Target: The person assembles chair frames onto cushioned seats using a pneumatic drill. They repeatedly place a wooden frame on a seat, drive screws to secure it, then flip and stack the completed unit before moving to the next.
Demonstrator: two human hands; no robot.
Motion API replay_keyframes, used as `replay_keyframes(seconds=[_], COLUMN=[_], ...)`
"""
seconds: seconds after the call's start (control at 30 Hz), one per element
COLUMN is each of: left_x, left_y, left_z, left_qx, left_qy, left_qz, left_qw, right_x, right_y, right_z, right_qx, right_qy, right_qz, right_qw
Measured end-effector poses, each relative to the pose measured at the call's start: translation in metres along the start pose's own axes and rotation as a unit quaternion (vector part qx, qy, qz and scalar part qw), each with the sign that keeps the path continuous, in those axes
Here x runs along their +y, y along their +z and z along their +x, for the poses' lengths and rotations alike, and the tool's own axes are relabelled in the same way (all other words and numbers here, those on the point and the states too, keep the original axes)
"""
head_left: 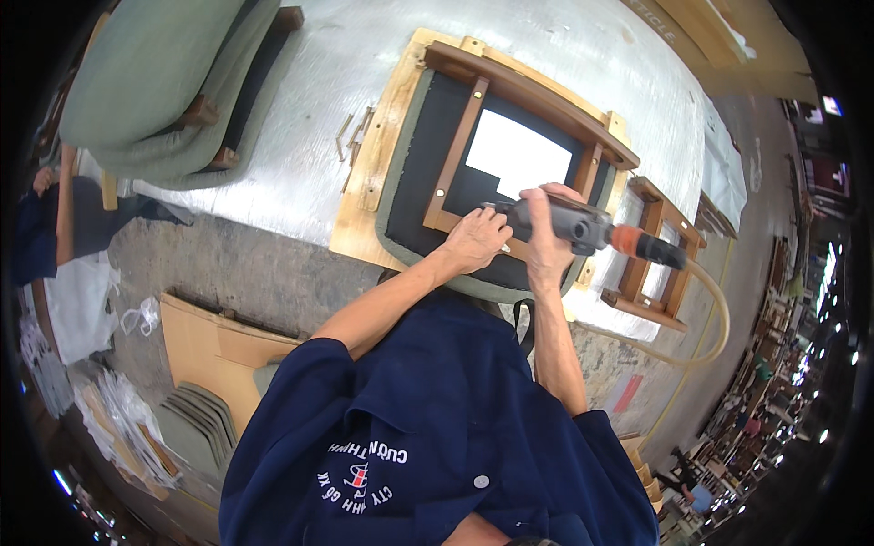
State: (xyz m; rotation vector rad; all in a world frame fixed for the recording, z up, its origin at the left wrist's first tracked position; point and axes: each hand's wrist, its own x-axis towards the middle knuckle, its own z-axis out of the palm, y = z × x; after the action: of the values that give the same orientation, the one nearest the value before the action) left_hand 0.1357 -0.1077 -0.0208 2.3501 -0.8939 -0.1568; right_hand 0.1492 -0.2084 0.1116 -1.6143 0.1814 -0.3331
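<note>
An upholstered seat [398,196] lies with its black underside up. On it rests a brown wooden frame [460,146], with a wider rail along the far side. My right hand [548,238] is wrapped round a grey air driver [583,226], whose orange and black end joins a hose. The driver's nose points left, toward the near corner of the frame. At that nose my left hand [475,240] is closed, fingers bent together over the frame. Whatever sits between those fingers is hidden. A white sheet or opening [517,150] shows inside the frame.
A light wooden jig [364,214] surrounds the seat on a silvery table [314,100]. Green upholstered chairs [137,82] stand at far left, and small metal pieces [346,136] lie nearby. Another wooden frame [657,246] is at right, where the pale hose [724,318] loops. Stacked pads [196,419] lie lower left.
</note>
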Motion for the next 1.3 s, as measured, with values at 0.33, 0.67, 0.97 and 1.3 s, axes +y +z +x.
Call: replay_keyframes(seconds=[0.33, 0.67, 0.97, 1.3], left_x=[-0.01, -0.016, -0.01, -0.018], left_y=[-0.002, 0.003, -0.011, 0.007], left_z=[-0.017, -0.019, -0.02, -0.017], left_qx=[0.168, 0.164, 0.191, 0.089], left_qy=[-0.059, -0.022, -0.071, -0.006], left_qz=[-0.215, -0.179, -0.386, -0.017], left_qw=[0.96, 0.97, 0.9, 0.996], right_x=[0.027, 0.03, 0.03, 0.008], right_y=[0.069, 0.07, 0.085, 0.115], right_z=[-0.007, -0.004, -0.003, 0.1], right_qx=[-0.108, -0.113, -0.178, -0.088], right_qy=[-0.032, -0.062, -0.106, -0.186], right_qz=[0.01, -0.068, -0.102, -0.06], right_qw=[0.994, 0.989, 0.973, 0.977])
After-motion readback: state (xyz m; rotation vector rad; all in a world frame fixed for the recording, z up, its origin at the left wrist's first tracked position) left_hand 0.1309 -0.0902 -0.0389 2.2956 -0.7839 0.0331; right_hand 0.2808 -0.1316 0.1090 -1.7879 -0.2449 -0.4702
